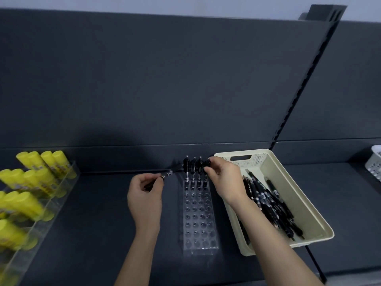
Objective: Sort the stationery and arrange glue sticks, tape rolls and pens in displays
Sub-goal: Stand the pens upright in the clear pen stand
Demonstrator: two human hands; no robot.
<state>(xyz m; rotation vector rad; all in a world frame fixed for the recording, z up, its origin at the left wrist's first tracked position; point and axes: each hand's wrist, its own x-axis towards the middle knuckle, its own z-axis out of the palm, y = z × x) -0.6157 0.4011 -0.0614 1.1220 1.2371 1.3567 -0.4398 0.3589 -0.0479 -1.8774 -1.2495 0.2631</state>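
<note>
Along a dark grey shelf (103, 213), the right hand (224, 178) pinches the fourth pen (207, 162) standing in the back row of the clear rack (199, 223) while the left hand (144, 197) grips a spare pen (167, 174); a sideways nudge could topple its neighbours or skid the light rack.

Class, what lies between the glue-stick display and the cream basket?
Head view: the clear pen holder with pens, the left hand and the right hand.

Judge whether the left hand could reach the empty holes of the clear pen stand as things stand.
Probably yes. The left hand holds a black pen just beside the pen stand, whose nearer holes lie uncovered; the right hand pinches a far-row pen only.
</note>
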